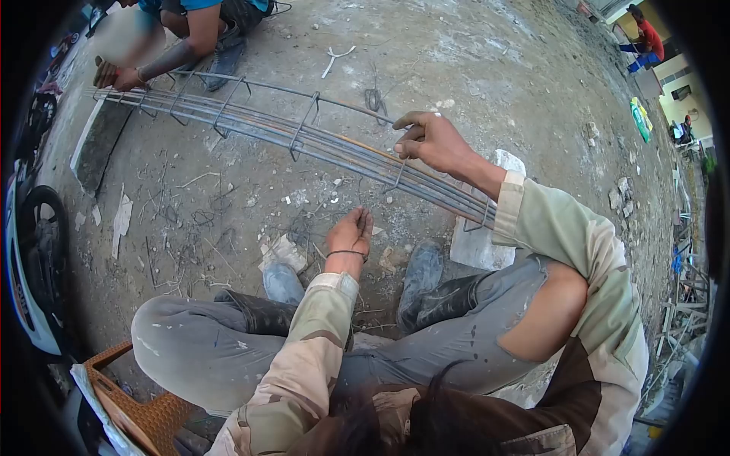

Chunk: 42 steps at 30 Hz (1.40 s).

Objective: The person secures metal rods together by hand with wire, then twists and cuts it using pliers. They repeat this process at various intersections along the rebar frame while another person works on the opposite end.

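Observation:
A long bundle of steel rebar (pixel 258 125) runs from the upper left toward my right knee, with square stirrups (pixel 306 125) spaced along it. My right hand (pixel 439 144) curls its fingers round the upper rebar near a stirrup, and hides the spot it grips. Lower down, in front of the bundle and apart from it, my left hand (pixel 351 232) has its fingers pinched together. What lies between those fingertips, if anything, is too small to make out. Dark tie wire (pixel 374 99) lies on the ground behind the bundle.
A co-worker's hand (pixel 125 78) touches the far left end of the rebar. Concrete blocks (pixel 95 148) stand under its ends. Loose wire and stone chips litter the ground by my boots (pixel 422 281). A motorbike (pixel 34 281) and brown plastic chair (pixel 141 395) stand left.

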### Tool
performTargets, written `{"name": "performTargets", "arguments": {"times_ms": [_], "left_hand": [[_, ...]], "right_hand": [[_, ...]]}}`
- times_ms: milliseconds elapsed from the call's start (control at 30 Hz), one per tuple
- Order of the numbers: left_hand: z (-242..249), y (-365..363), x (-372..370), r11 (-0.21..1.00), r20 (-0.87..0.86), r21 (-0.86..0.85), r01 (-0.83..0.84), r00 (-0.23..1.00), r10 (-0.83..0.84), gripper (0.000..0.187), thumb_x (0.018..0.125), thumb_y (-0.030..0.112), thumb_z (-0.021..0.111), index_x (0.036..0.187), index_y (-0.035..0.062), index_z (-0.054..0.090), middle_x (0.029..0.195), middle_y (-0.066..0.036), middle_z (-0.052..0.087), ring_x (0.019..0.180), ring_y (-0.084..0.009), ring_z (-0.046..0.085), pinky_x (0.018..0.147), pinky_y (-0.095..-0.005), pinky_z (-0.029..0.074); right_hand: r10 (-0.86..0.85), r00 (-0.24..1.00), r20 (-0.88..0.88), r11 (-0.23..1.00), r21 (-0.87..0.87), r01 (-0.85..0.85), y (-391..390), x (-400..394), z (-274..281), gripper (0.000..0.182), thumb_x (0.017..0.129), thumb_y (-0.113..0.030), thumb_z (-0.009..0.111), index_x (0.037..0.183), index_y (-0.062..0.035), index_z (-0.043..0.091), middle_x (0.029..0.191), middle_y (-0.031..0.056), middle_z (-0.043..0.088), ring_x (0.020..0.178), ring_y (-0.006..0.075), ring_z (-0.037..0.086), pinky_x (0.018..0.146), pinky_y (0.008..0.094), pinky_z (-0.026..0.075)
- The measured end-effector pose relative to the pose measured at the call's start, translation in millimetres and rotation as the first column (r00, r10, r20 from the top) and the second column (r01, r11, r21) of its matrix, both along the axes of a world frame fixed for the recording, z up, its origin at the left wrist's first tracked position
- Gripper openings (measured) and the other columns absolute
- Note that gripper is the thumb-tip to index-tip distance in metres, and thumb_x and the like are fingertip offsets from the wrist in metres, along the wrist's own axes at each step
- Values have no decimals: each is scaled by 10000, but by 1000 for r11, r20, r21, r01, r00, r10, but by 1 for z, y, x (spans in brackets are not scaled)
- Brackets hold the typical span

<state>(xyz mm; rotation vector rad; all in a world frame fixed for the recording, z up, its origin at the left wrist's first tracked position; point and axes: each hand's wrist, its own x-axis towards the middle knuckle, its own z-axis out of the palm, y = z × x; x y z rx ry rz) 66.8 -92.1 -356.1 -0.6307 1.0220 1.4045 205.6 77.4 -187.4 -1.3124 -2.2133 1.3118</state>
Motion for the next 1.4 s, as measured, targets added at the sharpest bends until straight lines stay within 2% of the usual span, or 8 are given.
{"name": "performTargets", "arguments": {"times_ms": [467, 633, 900, 1067, 1133, 1233, 1367, 1400], "left_hand": [[-30, 27, -13, 963, 66, 264, 58, 995, -78, 210, 934, 42, 689, 1136, 12, 641, 978, -53, 682, 829, -131, 626, 763, -276, 540], [1, 40, -11, 886, -24, 459, 61, 998, -57, 232, 952, 21, 656, 1180, -9, 626, 1024, -69, 675, 862, -139, 624, 794, -274, 529], [36, 34, 5, 942, -157, 329, 68, 987, -16, 256, 931, -38, 641, 1184, -63, 613, 1059, -99, 659, 929, -170, 637, 855, -289, 549], [45, 36, 17, 908, -334, 256, 331, 912, -238, 192, 911, -50, 644, 1099, -55, 682, 991, -101, 690, 876, -173, 648, 821, -300, 549], [45, 37, 18, 910, -309, 265, 319, 922, -233, 178, 914, -48, 640, 1085, -54, 691, 991, -101, 689, 867, -172, 648, 809, -302, 551], [48, 34, 21, 913, -281, 269, 305, 932, -228, 168, 917, -45, 637, 1075, -60, 693, 992, -101, 689, 852, -175, 649, 786, -299, 556], [41, 34, 28, 911, -268, 326, 252, 949, -167, 188, 889, -96, 630, 1072, -136, 654, 1015, -159, 681, 857, -218, 660, 778, -312, 564], [46, 34, 29, 909, -270, 330, 254, 948, -167, 188, 889, -96, 630, 1072, -136, 654, 1015, -159, 681, 857, -218, 660, 778, -312, 564]], "right_hand": [[78, 990, 115, 996, -46, -73, 11, 8, -14, 385, 861, -111, 736, 1186, 70, 636, 904, 172, 750, 855, 210, 723, 796, 343, 542], [201, 967, 155, 949, 213, -232, 8, 0, -15, 312, 827, -88, 730, 1105, 49, 693, 898, 213, 743, 839, 274, 743, 775, 369, 565], [306, 936, 174, 904, 255, -342, 5, -12, -21, 261, 806, -67, 725, 1036, 56, 709, 881, 227, 726, 820, 306, 733, 734, 375, 562], [419, 894, 156, 881, 170, -442, -4, -17, -22, 245, 762, -60, 718, 978, 53, 718, 894, 240, 707, 821, 349, 713, 722, 411, 554], [435, 858, 273, 774, 374, -512, -6, -16, -30, 218, 734, -66, 705, 923, 40, 728, 883, 247, 695, 819, 393, 693, 736, 453, 546], [391, 815, 427, 739, 382, -555, -14, -11, -17, 188, 718, -73, 691, 871, 28, 733, 829, 250, 683, 816, 427, 672, 754, 487, 537], [367, 781, 506, 749, 337, -570, -18, -6, -15, 173, 726, -63, 679, 858, 38, 727, 802, 259, 683, 803, 421, 680, 742, 478, 537], [319, 845, 430, 838, 288, -463, -21, -4, -13, 173, 739, -64, 670, 861, 47, 724, 804, 266, 684, 797, 422, 682, 736, 470, 536]]}}
